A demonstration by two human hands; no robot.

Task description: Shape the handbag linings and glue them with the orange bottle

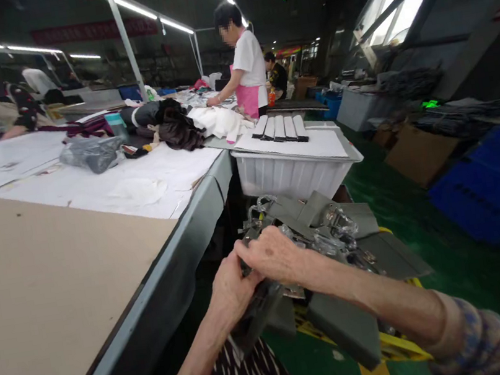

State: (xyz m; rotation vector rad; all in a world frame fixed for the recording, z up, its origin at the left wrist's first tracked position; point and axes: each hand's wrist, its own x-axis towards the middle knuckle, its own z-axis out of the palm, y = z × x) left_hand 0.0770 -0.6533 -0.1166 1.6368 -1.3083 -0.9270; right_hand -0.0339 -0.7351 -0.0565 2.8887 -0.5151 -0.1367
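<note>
Hands: left hand [230,289] and right hand [276,255] meet, grip closed around a grey piece [259,314]
Piece: hangs just off the bench [169,275] edge
Crate [399,348]: yellow, heap [396,253] spilling over its rim
Floor [439,294]: green strip leaves room toward blue boxes [499,188]

1. Left hand [230,289] and right hand [275,256] meet, fingers curled on a dark grey piece [259,319].
2. Yellow crate [400,347] beneath, heaped with grey panels [346,326].
3. White bin [292,175] beyond, beside table [205,200].
4. Co-worker [248,55], pink apron [247,100], stands farther along.
</note>
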